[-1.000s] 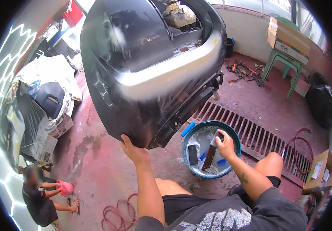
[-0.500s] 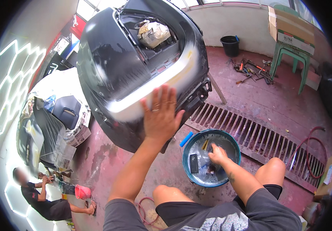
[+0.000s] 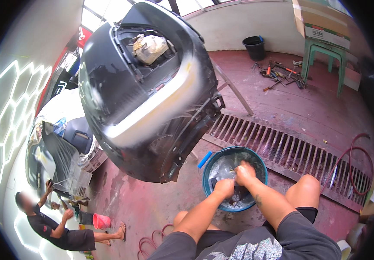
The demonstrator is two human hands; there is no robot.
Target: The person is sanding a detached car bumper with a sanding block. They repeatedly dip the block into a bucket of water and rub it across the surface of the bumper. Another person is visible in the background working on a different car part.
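Observation:
Both of my hands are down in a blue-green bucket point(image 3: 205, 190) of cloudy, soapy water between my knees. My left hand point(image 3: 224, 187) is closed at the near left, beside a dark block point(image 3: 213, 183) partly in the water. My right hand point(image 3: 244, 173) curls closed at the upper right of the bucket. The water and my hands hide what the fingers hold, if anything. Ahead, at the left, a large black car bumper point(image 3: 113, 82) is propped up on a stand. A whitish, sanded-looking band point(image 3: 152, 112) with yellowish spots crosses it.
A floor grate point(image 3: 282, 149) runs behind the bucket. Farther back are a black bucket point(image 3: 254, 48), scattered tools point(image 3: 284, 74) and a green stool point(image 3: 325, 52) bearing a carton. A red hose point(image 3: 350, 151) curls at right. At left, another person point(image 3: 59, 225) stands near a pink bucket point(image 3: 101, 221).
My left hand has left the bumper's whitish band and come down into the bucket, next to my right hand. The view has shifted slightly. The other person's arm has lifted.

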